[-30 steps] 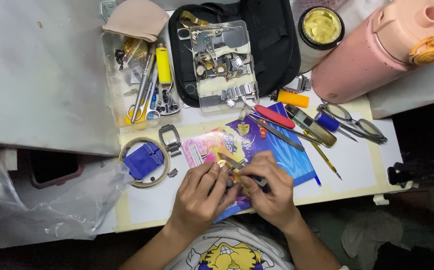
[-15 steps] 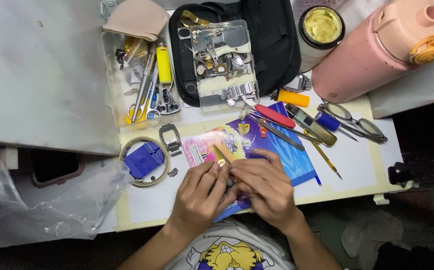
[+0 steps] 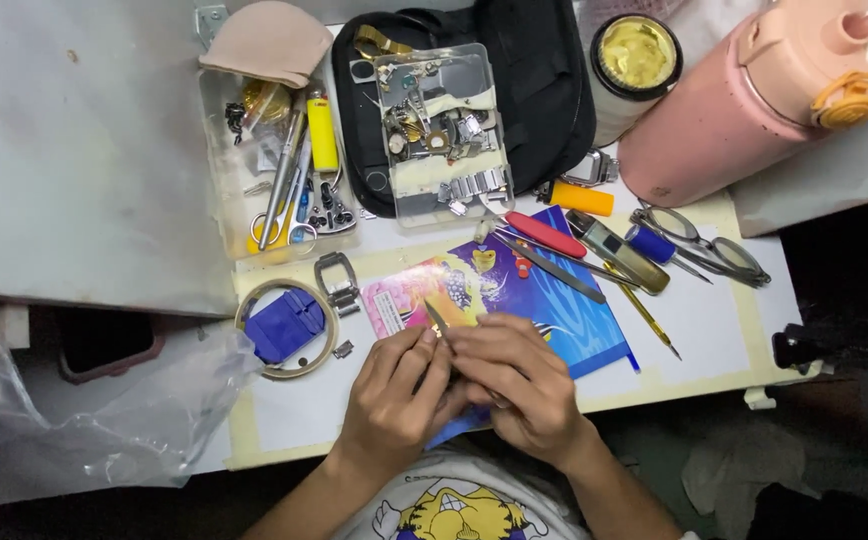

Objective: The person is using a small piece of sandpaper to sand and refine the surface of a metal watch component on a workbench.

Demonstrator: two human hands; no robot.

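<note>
Both of my hands meet over a colourful blue and pink booklet (image 3: 564, 315) at the near edge of the white work surface. My left hand (image 3: 394, 395) has its fingers pinched together on something small that the fingers hide. My right hand (image 3: 519, 385) presses against it and grips a slim metal tool (image 3: 437, 318), whose tip pokes up and to the left between the two hands. What the tool touches is hidden.
A clear tray (image 3: 219, 200) of small tools and a yellow lighter (image 3: 322, 135) stands at the back left. Beside it are an open black case (image 3: 544, 90), a gold-lidded jar (image 3: 637, 55) and a pink bottle (image 3: 724, 110). A red-handled tool (image 3: 544, 233), glasses (image 3: 704, 245), a tape ring (image 3: 284, 325) and a plastic bag (image 3: 104, 420) surround the booklet.
My right hand has slid left over the left hand's fingers. The tool's tip now points up-left from between them, and the dark handle seen earlier is covered.
</note>
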